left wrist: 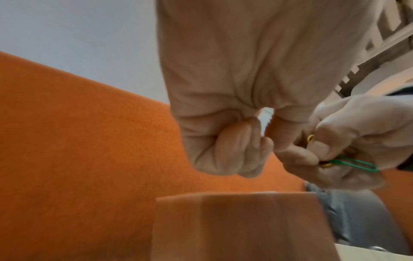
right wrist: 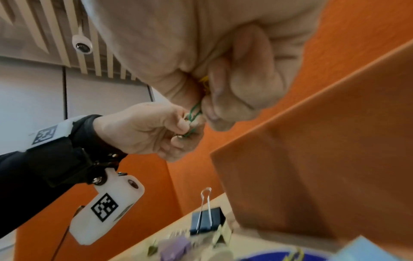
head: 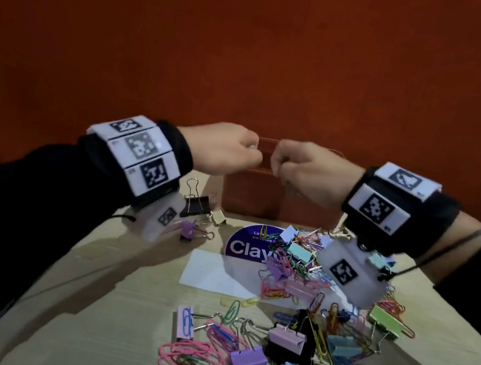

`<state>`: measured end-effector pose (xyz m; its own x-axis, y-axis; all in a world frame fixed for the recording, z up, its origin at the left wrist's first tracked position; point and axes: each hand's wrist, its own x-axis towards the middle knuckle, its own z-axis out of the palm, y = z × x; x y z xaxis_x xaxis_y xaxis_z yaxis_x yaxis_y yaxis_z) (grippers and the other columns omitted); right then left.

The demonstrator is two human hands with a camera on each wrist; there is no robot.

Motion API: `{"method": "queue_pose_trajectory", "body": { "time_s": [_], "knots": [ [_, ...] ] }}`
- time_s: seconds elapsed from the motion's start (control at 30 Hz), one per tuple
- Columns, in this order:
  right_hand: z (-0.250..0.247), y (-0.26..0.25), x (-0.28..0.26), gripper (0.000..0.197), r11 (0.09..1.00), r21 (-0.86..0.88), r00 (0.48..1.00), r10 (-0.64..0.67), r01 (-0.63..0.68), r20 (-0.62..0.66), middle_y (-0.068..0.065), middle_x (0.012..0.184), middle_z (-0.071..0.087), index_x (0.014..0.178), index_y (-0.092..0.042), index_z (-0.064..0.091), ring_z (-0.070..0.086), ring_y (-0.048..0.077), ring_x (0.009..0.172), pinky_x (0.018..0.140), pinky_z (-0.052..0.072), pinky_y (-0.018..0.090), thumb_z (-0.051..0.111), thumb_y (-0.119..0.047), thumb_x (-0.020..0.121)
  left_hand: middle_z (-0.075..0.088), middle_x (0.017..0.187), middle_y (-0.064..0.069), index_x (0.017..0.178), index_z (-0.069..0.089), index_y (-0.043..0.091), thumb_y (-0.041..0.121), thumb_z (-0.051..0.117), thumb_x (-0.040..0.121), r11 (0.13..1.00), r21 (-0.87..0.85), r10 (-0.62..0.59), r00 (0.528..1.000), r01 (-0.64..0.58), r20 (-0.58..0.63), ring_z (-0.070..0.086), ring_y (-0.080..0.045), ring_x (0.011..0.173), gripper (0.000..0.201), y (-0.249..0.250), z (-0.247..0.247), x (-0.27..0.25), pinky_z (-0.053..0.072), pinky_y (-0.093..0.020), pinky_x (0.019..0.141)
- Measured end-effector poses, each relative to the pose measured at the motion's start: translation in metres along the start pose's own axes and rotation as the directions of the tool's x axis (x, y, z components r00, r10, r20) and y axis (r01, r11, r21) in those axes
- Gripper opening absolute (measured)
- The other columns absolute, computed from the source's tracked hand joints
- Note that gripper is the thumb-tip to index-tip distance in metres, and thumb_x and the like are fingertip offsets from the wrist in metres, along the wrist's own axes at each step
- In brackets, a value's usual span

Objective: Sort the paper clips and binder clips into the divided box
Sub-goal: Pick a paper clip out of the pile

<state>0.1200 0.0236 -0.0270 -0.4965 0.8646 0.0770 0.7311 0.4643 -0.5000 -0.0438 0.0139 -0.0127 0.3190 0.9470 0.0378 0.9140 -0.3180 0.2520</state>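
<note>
Head view: both hands are raised above the orange box at the table's far edge. A mixed clip pile, too tangled to count, covers its right side. Left wrist view: left hand and right hand pinch one green paper clip and a yellow one. Right wrist view: one black binder clip stands beside the box; orange wall behind.
</note>
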Motion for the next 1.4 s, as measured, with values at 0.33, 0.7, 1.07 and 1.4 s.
{"method": "queue_pose_trajectory", "body": {
  "time_s": [0.33, 0.7, 1.07, 1.4],
  "knots": [
    [0.000, -0.005, 0.041, 0.017, 0.949, -0.296, 0.992, 0.085, -0.109, -0.093, 0.004, 0.089, 0.054, 0.100, -0.014, 0.055, 0.050, 0.023, 0.079, 0.052, 0.035, 0.027, 0.054, -0.006, 0.085, 0.055, 0.082, 0.000, 0.097, 0.058, 0.013, 0.032, 0.052, 0.094, 0.993, 0.097, -0.063, 0.998, 0.062, 0.006, 0.048, -0.016, 0.069, 0.020, -0.006, 0.012, 0.042, 0.036, -0.028, 0.054],
    [-0.015, -0.005, 0.053, 0.021, 0.978, -0.143, 0.969, 0.122, -0.155, -0.212, 0.001, 0.095, 0.054, 0.095, -0.023, 0.053, 0.053, 0.020, 0.079, 0.049, 0.036, 0.024, 0.052, -0.004, 0.088, 0.056, 0.101, 0.004, 0.119, 0.062, 0.019, 0.019, 0.057, 0.093, 0.997, -0.015, -0.075, 0.997, 0.075, -0.003, 0.055, -0.015, 0.089, 0.026, -0.013, 0.005, 0.043, 0.042, -0.027, 0.072],
    [-0.002, 0.014, 0.011, 0.030, 0.982, -0.160, 0.953, -0.144, 0.104, -0.266, -0.007, 0.079, 0.061, 0.099, -0.021, 0.058, 0.055, 0.009, 0.066, 0.063, 0.045, 0.023, 0.067, -0.008, 0.073, 0.057, 0.078, 0.012, 0.087, 0.061, 0.022, 0.029, 0.073, 0.080, 0.992, -0.061, 0.097, 0.986, -0.106, -0.133, 0.054, -0.007, 0.074, 0.016, -0.002, 0.025, 0.005, 0.039, -0.018, 0.059],
    [0.008, 0.035, -0.033, 0.024, 0.892, -0.445, 0.978, 0.017, 0.079, 0.208, -0.012, 0.061, 0.055, 0.063, -0.028, 0.054, 0.048, 0.003, 0.057, 0.053, 0.036, 0.018, 0.073, -0.017, 0.073, 0.057, 0.061, 0.024, 0.095, 0.076, 0.023, 0.024, 0.076, 0.079, 0.913, -0.023, 0.401, 0.886, -0.407, 0.234, 0.052, 0.017, 0.060, 0.016, 0.028, 0.058, -0.010, 0.034, -0.001, 0.053]
  ]
}}
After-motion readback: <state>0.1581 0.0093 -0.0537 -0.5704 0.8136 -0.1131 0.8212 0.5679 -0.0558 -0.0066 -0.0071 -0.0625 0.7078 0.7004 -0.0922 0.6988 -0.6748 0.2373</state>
